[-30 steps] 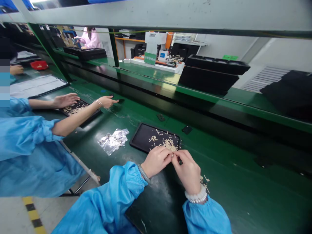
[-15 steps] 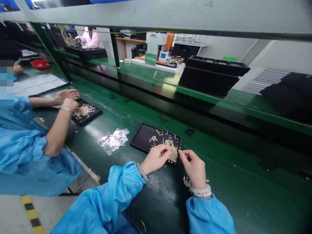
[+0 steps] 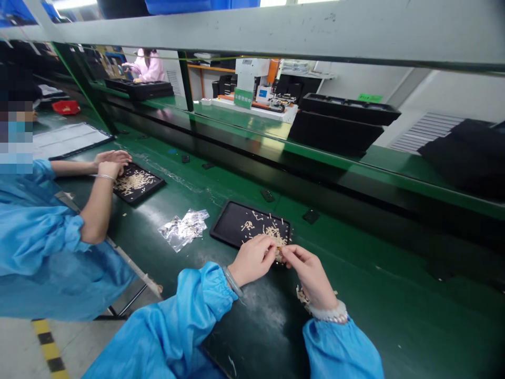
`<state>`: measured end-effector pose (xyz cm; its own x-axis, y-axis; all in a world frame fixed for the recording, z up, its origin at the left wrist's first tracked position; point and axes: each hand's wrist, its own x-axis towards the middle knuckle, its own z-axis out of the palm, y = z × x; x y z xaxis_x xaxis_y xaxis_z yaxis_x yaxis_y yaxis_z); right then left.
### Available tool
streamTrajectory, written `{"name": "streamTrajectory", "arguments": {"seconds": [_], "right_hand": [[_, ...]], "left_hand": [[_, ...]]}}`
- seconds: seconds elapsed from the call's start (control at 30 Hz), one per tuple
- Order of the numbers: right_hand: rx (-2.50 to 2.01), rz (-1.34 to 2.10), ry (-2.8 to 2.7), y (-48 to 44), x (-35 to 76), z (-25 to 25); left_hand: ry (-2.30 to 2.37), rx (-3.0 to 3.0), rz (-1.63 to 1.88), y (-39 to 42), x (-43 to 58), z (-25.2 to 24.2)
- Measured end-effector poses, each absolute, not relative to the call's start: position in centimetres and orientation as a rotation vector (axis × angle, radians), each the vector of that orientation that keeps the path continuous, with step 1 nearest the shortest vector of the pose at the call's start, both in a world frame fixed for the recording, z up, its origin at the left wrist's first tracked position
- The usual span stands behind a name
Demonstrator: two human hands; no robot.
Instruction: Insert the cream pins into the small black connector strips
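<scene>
Head view: tiny piece (image 3: 279,249) pinched over the near edge of a black tray (image 3: 228,223).
Left hand (image 3: 254,258) and right hand (image 3: 311,271) have fingers clamped on it; a light, steady pinch should suit. It looks amber, detail unclear, by pale slim strips (image 3: 273,232) on the green table (image 3: 374,295).

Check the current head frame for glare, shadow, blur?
Head view: glare on the plastic bag; head view: far right of the green bench falls into shadow; head view: pixelated block at the left edge; head view: detail between left hand and right hand too small to resolve.
</scene>
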<state>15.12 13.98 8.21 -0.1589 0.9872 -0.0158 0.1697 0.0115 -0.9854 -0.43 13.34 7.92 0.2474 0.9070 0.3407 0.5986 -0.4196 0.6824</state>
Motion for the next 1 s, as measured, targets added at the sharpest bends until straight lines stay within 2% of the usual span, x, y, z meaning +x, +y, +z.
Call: {"name": "streamTrajectory", "arguments": {"seconds": [0.33, 0.4, 0.5, 0.53, 0.77, 1.0], "right_hand": [[-1.316, 1.135, -1.410, 12.3, 16.9, 9.0], [-1.377, 1.080, -1.488, 10.3, 18.0, 8.8], [-1.308, 1.073, -1.537, 7.0, 18.7, 7.6], [-1.278, 1.064, -1.520, 6.1, 18.6, 7.0], [-1.116, 1.045, -1.593, 5.4, 17.7, 5.0], [-1.116, 1.059, -1.516, 5.7, 18.5, 6.3]], "left_hand": [[1.368, 2.217, 1.004, 13.7, -1.7, 9.6], [1.419, 2.312, 0.857, 15.5, -2.3, 10.9], [1.457, 2.484, 0.391, 20.6, -2.2, 12.4], [1.478, 2.483, 0.335, 22.7, -2.0, 12.4], [1.489, 2.497, 0.099, 34.3, -0.2, 9.2], [1.510, 2.505, -0.051, 36.7, 0.3, 7.6]]}}
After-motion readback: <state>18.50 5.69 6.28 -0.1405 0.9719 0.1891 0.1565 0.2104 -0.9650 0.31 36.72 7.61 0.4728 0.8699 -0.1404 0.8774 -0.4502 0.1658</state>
